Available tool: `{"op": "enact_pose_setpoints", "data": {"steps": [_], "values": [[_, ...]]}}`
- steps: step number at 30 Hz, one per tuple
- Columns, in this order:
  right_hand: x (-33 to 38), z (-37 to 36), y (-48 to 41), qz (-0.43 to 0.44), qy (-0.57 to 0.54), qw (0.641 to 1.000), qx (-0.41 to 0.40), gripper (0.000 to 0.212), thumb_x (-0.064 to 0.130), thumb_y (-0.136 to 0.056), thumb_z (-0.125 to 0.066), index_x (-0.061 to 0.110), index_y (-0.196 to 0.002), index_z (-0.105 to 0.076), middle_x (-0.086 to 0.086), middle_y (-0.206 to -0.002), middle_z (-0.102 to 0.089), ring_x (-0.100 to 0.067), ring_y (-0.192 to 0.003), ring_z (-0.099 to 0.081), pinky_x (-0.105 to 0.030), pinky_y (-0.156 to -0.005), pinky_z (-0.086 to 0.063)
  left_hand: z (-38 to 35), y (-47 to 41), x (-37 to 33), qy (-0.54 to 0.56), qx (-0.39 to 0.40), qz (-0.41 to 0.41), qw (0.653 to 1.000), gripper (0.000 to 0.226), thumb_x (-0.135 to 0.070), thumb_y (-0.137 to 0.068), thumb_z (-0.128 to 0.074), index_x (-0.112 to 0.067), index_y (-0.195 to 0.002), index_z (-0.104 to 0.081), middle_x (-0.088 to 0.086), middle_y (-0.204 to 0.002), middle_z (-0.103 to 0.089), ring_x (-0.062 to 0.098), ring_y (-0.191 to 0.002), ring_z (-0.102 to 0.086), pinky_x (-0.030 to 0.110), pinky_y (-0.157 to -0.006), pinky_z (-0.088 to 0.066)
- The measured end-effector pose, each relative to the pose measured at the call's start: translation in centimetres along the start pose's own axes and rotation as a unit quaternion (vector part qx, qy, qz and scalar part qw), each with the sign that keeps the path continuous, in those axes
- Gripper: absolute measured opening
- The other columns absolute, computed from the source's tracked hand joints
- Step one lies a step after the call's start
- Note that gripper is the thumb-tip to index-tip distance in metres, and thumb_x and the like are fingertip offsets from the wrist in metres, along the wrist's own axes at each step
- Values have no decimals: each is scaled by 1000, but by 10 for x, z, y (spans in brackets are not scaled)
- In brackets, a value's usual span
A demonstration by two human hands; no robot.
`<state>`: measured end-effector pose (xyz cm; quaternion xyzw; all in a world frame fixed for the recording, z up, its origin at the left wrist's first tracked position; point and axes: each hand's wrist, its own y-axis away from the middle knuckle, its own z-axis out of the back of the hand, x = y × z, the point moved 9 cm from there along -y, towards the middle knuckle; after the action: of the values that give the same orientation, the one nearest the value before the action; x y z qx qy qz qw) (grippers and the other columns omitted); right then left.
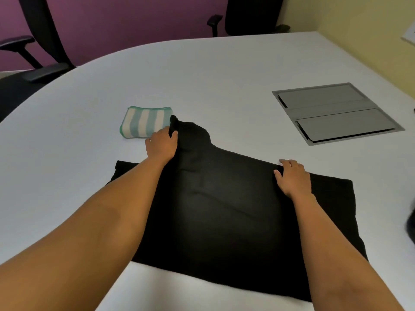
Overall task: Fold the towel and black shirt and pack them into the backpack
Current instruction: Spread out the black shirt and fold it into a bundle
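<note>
Two bare forearms (107, 216) reach away from the camera across a black shirt (224, 209), which lies spread flat on the near part of a pale, rounded table (202, 70). The left hand (161, 144) grips a bunch of cloth at the shirt's far left corner, with the thumb wrapped round it. That corner is lifted off the table into a peak. The right hand (294, 178) is well apart from the left, at the shirt's far edge on the right, with its fingers curled over that edge and holding it.

I judge the shirt light, soft and limp, so it will sag and crease wherever it is unsupported. I would take it by edges and corners with both hands, as here, and lay each fold down flat instead of dragging it.

A green-and-white striped towel (143, 122), already folded into a small block, sits just beyond the left hand, close against the raised cloth. Farther right, a grey hatch (336, 113) is set into the tabletop. Two black office chairs (45, 30) stand at the far side. A dark blurred shape (411, 223) shows at the right edge, and I cannot tell what it is.
</note>
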<state>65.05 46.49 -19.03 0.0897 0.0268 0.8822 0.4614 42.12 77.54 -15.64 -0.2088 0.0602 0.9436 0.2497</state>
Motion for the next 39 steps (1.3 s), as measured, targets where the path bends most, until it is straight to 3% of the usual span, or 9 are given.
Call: {"op": "enact_pose_setpoints", "data": {"steps": [5,12,18,22,26,29,32,35,39], "values": [[18,-12,-24,59,-20,997,-48,42,37,-98,-42,16,-133,-50,-7,-138,-47,-26,-125,-44,-40,-101,-37,-10,-42,12,27,2,33,999,53,-41,-100,-36,-10,-143,-36,16,-137,-50,34,-126,-46,44,-104,-34],[30,-16,-36,104,-52,986,-116,27,30,-97,-47,16,-113,-63,-5,-118,-60,-23,-109,-52,-35,-90,-39,-17,-68,10,49,-27,21,998,39,-30,-96,-49,-11,-130,-56,15,-126,-59,32,-114,-55,41,-99,-40],[43,-4,-41,91,-119,984,-96,23,30,-95,-51,18,-112,-61,-3,-123,-57,-21,-114,-48,-32,-94,-36,-15,-40,0,332,-33,60,941,32,-21,-96,-49,-10,-125,-56,6,-122,-59,18,-107,-54,23,-91,-41],[117,34,-51,168,-231,954,-90,36,31,-95,-53,21,-129,-52,-1,-131,-54,-21,-122,-45,-32,-102,-34,-3,-13,-13,396,-17,13,918,22,-19,-94,-54,-13,-115,-60,-2,-106,-59,13,-101,-55,22,-91,-42],[224,45,-51,293,-188,937,10,60,29,-91,-58,28,-145,-32,-1,-142,-45,-24,-130,-39,-39,-107,-32,6,9,-20,407,2,-37,913,15,-13,-92,-57,-15,-106,-62,-4,-103,-60,6,-95,-55,15,-88,-44],[270,43,-45,351,-88,932,13,43,23,-91,-54,25,-134,-49,-2,-133,-56,-24,-120,-50,-37,-102,-35,10,15,-21,401,30,-79,912,11,-12,-92,-56,-17,-98,-63,-4,-98,-62,5,-92,-57,9,-79,-43],[270,53,-35,352,-129,926,-50,27,21,-91,-50,20,-114,-64,0,-109,-69,-22,-99,-61,-31,-96,-35,20,4,5,432,4,-30,901,21,-25,-97,-47,-18,-89,-64,0,-96,-66,14,-91,-59,20,-79,-45],[258,56,-12,381,-143,909,-89,27,24,-90,-50,20,-111,-66,2,-101,-70,-19,-92,-61,-28,-96,-33,24,-21,41,311,-29,57,948,35,-37,-99,-41,-11,-103,-64,6,-103,-67,23,-97,-60,32,-88,-45],[249,46,24,451,-98,883,-83,25,25,-86,-51,22,-105,-67,6,-95,-68,-16,-88,-60,-29,-92,-36,-7,-39,59,50,124,101,986,52,-51,-94,-43,-6,-114,-60,15,-114,-63,32,-103,-58,38,-89,-45]]}}
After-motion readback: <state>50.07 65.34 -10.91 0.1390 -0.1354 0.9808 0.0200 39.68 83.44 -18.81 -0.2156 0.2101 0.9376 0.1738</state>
